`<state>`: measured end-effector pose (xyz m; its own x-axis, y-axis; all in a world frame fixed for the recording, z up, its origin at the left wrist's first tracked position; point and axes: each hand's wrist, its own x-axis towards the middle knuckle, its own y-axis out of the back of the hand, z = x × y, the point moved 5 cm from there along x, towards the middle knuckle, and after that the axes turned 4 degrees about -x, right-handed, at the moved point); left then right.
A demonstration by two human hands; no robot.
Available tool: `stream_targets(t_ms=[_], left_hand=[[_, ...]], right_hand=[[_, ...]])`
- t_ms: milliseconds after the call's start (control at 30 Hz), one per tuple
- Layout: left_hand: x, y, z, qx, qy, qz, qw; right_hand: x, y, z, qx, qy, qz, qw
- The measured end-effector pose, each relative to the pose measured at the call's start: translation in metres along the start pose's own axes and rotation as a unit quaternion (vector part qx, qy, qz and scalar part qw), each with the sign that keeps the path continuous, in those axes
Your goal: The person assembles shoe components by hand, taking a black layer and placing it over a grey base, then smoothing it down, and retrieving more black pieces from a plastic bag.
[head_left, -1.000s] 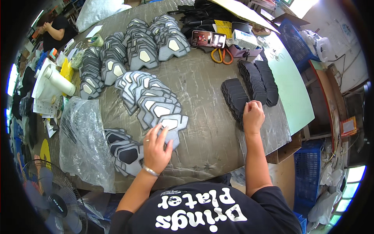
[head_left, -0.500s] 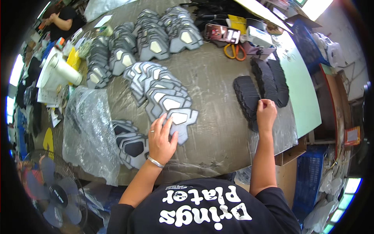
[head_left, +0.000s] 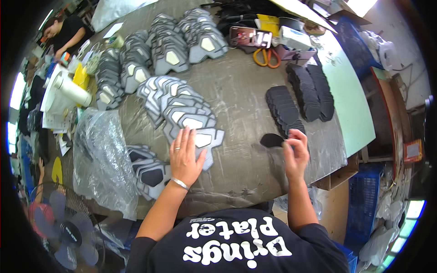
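My left hand (head_left: 185,159) lies flat, fingers stretched out, on the nearest of the overlapping grey shaped pieces (head_left: 210,148), which have white centre patches. Between thumb and fingers, my right hand (head_left: 297,154) pinches a small black rounded patch (head_left: 271,140) over the table, left of the black stacks. Just beyond that hand is a fanned row of black patches (head_left: 282,107). Two more black rows (head_left: 302,91) lie farther right. Beside my left wrist, a few grey pieces with dark centres (head_left: 152,176) are piled, partly under a clear plastic sheet (head_left: 102,159).
Several rows of grey pieces (head_left: 169,57) line the table's far side. Scissors (head_left: 267,58) with yellow and orange handles lie near a phone (head_left: 249,37). At left stand a white bottle (head_left: 73,90) and a fan (head_left: 68,234). Another person (head_left: 68,34) is at the far left.
My right hand has drawn a black patch off the nearest row and moved left and toward me with it. The left hand stays resting on the grey piece.
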<state>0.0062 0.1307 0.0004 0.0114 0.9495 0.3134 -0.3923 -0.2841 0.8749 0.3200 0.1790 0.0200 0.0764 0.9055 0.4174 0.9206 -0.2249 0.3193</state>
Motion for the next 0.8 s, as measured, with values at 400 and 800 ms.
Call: stream_targets(t_ms=[400,800], left_hand=[[-0.046,-0.008,0.064,-0.047,-0.027,-0.052,0.997],[-0.058,0.008,0.041,-0.17,-0.067,-0.014,0.983]], right_hand=[[-0.04,-0.032,0.012,0.276,-0.383,-0.047,0.88],[-0.062,-0.102,-0.028,0.05,-0.291,-0.14,0.945]])
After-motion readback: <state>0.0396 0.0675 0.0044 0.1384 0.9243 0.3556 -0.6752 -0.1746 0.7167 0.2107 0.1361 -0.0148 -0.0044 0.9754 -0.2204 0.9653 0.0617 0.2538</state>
